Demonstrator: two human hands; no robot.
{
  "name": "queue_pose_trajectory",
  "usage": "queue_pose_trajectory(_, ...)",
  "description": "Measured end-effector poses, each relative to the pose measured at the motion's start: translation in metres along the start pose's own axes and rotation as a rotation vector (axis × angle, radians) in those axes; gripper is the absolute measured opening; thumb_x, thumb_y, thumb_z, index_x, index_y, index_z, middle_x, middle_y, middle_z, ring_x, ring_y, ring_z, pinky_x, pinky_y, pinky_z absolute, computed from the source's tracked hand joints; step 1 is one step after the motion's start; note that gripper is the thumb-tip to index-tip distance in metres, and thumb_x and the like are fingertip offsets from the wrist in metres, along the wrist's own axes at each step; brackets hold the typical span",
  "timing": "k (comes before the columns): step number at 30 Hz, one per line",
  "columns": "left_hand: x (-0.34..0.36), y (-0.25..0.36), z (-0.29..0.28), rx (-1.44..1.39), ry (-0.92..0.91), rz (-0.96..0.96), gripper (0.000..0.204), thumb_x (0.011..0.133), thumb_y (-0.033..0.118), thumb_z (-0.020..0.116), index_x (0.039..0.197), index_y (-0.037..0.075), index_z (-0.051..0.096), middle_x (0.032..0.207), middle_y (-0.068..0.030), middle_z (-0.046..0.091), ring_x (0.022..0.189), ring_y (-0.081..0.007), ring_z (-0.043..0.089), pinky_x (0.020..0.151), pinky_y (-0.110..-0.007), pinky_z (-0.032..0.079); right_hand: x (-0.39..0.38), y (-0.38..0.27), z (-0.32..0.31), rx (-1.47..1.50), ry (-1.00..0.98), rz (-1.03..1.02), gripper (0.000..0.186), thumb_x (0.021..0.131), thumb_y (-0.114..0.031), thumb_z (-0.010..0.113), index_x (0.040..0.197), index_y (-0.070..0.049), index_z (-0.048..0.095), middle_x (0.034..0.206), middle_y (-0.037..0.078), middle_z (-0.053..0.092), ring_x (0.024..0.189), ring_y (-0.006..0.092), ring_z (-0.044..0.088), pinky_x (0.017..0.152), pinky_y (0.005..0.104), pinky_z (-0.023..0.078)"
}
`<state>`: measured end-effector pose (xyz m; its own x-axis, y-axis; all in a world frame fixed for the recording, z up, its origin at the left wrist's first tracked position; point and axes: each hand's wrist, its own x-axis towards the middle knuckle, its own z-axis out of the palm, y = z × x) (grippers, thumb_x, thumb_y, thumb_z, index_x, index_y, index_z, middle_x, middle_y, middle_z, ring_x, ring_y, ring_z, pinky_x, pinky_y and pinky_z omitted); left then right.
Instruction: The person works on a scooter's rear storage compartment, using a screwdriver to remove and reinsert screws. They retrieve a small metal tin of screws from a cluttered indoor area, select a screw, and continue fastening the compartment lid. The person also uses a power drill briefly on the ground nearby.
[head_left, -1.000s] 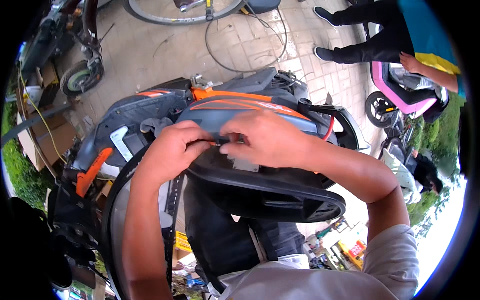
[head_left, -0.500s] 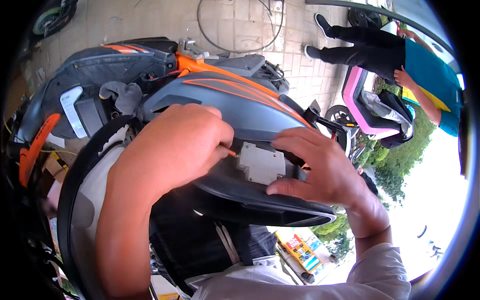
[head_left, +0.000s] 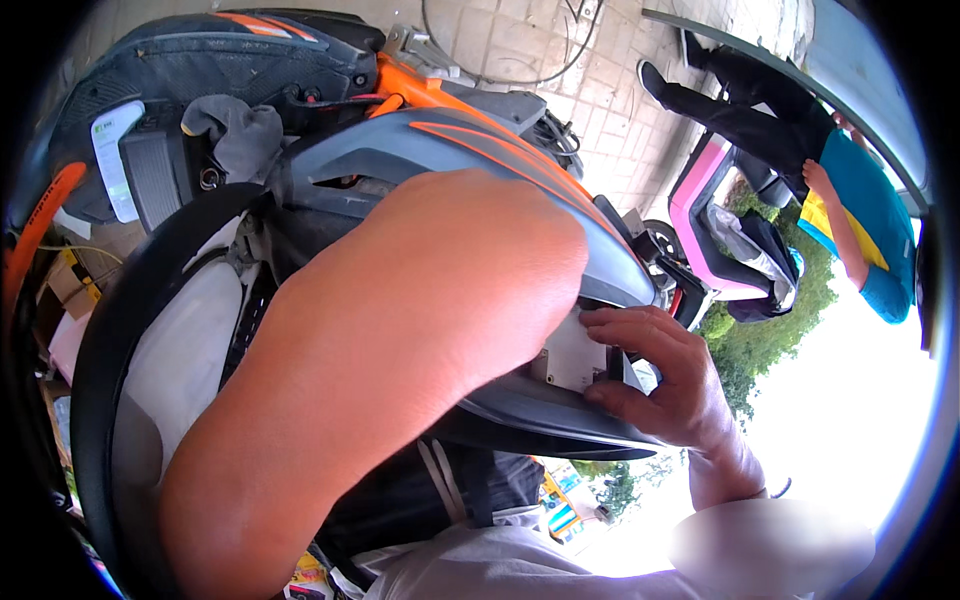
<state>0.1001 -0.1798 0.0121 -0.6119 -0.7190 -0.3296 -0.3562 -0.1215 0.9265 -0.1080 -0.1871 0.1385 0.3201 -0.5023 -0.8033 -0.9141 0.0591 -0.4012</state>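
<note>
The white circuit breaker (head_left: 572, 364) lies on the dark body panel (head_left: 520, 405) of an electric motorbike, its left part hidden behind my left hand. My right hand (head_left: 665, 375) grips its right end, fingers along the far edge and thumb at the near edge. A small black part shows between thumb and fingers. My left hand (head_left: 490, 265) reaches across from the left, its back turned up over the breaker. Its fingers are hidden beneath it, so what they hold does not show.
Beyond my hands lies the grey tank cover (head_left: 385, 150) with an orange frame bar (head_left: 435, 90). A grey cloth (head_left: 235, 135) and a white bottle (head_left: 115, 160) lie at the left, by the black seat (head_left: 110, 340). A person in a teal shirt (head_left: 870, 190) stands near a pink scooter (head_left: 700, 190).
My left hand has moved right and turned over the breaker, hiding its fingers and the thin orange piece they pinched. My right hand stays at the breaker's end. The whole view has shifted.
</note>
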Motion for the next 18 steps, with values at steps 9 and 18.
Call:
queue_pose_trajectory(9,0.009,0.019,-0.029,0.154,-0.121,0.013,0.009,0.067,0.002,0.064,0.073,0.000,0.070,0.071,-0.0209,0.064,0.070,-0.0354,0.065,0.066,-0.043,0.053,0.001,0.004,-0.002,-0.051,-0.057,-0.012,0.044,0.065,-0.009,0.083,0.105,0.000,0.066,0.116,0.016,0.066,0.102,0.0312,0.065,0.085,0.0375,0.053)
queue_pose_trajectory(18,0.018,0.009,-0.034,-0.019,-0.280,-0.103,0.007,0.069,0.003,0.065,0.073,0.001,0.070,0.072,-0.0208,0.064,0.070,-0.0351,0.066,0.065,-0.042,0.053,0.002,0.004,-0.003,-0.060,-0.074,0.008,0.043,0.066,-0.012,0.084,0.104,-0.001,0.067,0.115,0.014,0.067,0.102,0.0310,0.065,0.088,0.0391,0.052)
